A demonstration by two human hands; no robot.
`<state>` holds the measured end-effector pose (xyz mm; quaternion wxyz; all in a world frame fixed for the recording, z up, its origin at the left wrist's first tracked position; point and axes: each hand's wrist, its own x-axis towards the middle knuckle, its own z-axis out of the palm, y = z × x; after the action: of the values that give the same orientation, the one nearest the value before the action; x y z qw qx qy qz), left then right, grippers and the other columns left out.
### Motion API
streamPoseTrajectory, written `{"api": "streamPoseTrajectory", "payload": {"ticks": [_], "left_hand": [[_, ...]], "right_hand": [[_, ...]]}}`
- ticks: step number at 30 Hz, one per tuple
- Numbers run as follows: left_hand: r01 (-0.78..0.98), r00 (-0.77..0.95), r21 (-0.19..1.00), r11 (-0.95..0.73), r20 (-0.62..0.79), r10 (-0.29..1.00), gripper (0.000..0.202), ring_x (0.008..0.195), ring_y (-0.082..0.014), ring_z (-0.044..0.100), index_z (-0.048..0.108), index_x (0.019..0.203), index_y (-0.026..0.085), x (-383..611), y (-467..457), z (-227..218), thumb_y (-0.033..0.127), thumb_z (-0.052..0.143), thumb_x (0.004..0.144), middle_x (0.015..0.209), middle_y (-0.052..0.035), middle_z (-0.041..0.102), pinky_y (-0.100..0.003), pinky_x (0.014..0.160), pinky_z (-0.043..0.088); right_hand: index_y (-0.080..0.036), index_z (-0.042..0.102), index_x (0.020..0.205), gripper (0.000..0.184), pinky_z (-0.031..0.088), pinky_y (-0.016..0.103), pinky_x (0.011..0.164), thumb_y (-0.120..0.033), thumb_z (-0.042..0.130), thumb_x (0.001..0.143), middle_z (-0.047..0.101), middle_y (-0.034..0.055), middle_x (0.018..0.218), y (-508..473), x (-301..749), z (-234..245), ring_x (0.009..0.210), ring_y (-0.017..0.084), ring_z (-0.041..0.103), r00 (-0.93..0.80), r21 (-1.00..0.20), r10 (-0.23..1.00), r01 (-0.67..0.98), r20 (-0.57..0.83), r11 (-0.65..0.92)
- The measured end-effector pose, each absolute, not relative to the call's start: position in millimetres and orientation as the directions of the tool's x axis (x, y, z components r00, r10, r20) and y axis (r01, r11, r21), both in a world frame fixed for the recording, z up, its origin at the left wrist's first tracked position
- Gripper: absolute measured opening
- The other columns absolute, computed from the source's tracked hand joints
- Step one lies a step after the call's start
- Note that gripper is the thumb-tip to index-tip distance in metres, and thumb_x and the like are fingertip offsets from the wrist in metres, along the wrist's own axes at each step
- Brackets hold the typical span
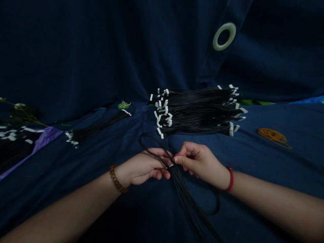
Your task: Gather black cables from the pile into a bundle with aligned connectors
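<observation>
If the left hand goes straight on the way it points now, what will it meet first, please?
The thin black wires come first; the left hand already seems to hold them. Just past them is the right hand, though the depth is hard to judge.

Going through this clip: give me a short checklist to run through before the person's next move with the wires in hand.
1. Left hand and right hand both on the black wire bundle: ok.
2. Hands apart from the large stack of wires: ok.
3. Stack's white connectors lined up evenly: not ok, the ends are ragged.
4. Smaller bundle lying apart from the stack: ok.
5. Held bundle's connector ends seated properly: cannot tell, too small at the pinch.
</observation>
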<state>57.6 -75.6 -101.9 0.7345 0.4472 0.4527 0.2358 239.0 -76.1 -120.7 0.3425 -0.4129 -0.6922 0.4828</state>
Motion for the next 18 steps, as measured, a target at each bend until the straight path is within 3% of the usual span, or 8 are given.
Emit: {"api": "streamPoseTrajectory", "payload": {"ticks": [6, 14, 18], "left_hand": [[0.021, 0.502, 0.878, 0.479, -0.423, 0.754, 0.017, 0.052, -0.0105, 0.060, 0.055, 0.082, 0.013, 58.2, -77.8, -103.1, 0.013, 0.064, 0.068, 0.065, 0.0000, 0.059, -0.017, 0.045, 0.046], [-0.033, 0.482, 0.898, 0.439, -0.371, 0.794, 0.014, 0.047, -0.0044, 0.053, 0.061, 0.083, 0.012, 60.5, -78.0, -108.8, 0.013, 0.065, 0.070, 0.060, 0.0019, 0.058, -0.012, 0.043, 0.041], [-0.051, 0.481, 0.908, 0.415, -0.342, 0.807, 0.018, 0.047, -0.0037, 0.051, 0.063, 0.090, 0.012, 61.7, -78.8, -107.7, 0.017, 0.064, 0.072, 0.065, 0.0001, 0.059, -0.012, 0.041, 0.038]], "right_hand": [[-0.016, 0.051, 0.069, 0.024, 0.031, 0.014, 0.034, -0.036, 0.059, 0.079, 0.051, -0.0042, 0.049, -76.0, 239.0, -119.3, 0.037, 0.004, 0.043, -0.426, -0.941, 0.898, 0.249, 0.107, 0.230], [-0.016, 0.050, 0.069, 0.026, 0.030, 0.014, 0.034, -0.038, 0.059, 0.078, 0.050, -0.0041, 0.051, -80.3, 239.9, -119.9, 0.038, 0.004, 0.042, -0.433, -0.936, 0.894, 0.254, 0.116, 0.245], [-0.017, 0.049, 0.083, 0.028, 0.034, 0.015, 0.033, -0.044, 0.048, 0.084, 0.053, -0.0031, 0.058, -76.5, 238.8, -116.1, 0.042, 0.006, 0.047, -0.471, -0.945, 0.880, 0.253, 0.065, 0.206]]}}
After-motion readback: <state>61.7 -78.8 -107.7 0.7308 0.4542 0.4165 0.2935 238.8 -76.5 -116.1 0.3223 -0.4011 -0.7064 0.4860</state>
